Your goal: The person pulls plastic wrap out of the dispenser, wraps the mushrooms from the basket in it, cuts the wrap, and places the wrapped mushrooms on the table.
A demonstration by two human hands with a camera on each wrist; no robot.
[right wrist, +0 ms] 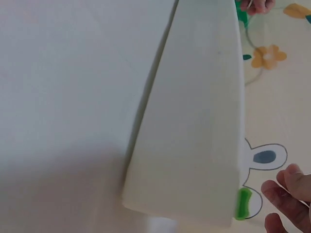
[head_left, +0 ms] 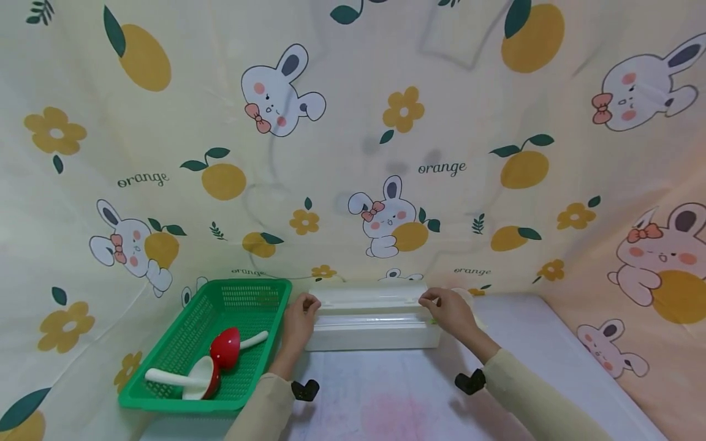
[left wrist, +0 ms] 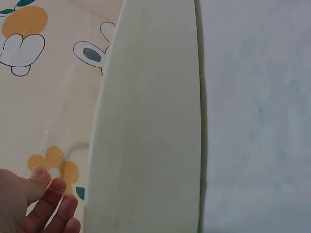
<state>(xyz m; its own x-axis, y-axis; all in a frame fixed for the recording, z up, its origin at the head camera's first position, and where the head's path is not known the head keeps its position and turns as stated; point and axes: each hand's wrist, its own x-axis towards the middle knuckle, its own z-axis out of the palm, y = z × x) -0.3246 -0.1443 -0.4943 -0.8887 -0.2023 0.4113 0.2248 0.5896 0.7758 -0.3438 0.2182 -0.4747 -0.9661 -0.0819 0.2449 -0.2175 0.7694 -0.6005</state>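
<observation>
One white box (head_left: pixel 372 340) lies on one table (head_left: pixel 496 398), which extends before its front edge and past its right end; left hand (head_left: pixel 298 321) and right hand (head_left: pixel 451 311), apart at opposite box ends, pinch clear film (left wrist: pixel 51 116); left of the box, one green basket (head_left: pixel 190 404) holds two red-capped mushrooms (head_left: pixel 225 349).

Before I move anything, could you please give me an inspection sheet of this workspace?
Surface: white table, with a pink stain.
Job's things: white box with a green tab at its right end; clear film.
Clutter: green basket at left, holding two red-capped mushroom-shaped objects.
Grips: left grip and right grip pinch the film.
Cables: nothing certain; faint curved lines on the cloth backdrop.
Surroundings: that backdrop, printed with rabbits and oranges.
</observation>
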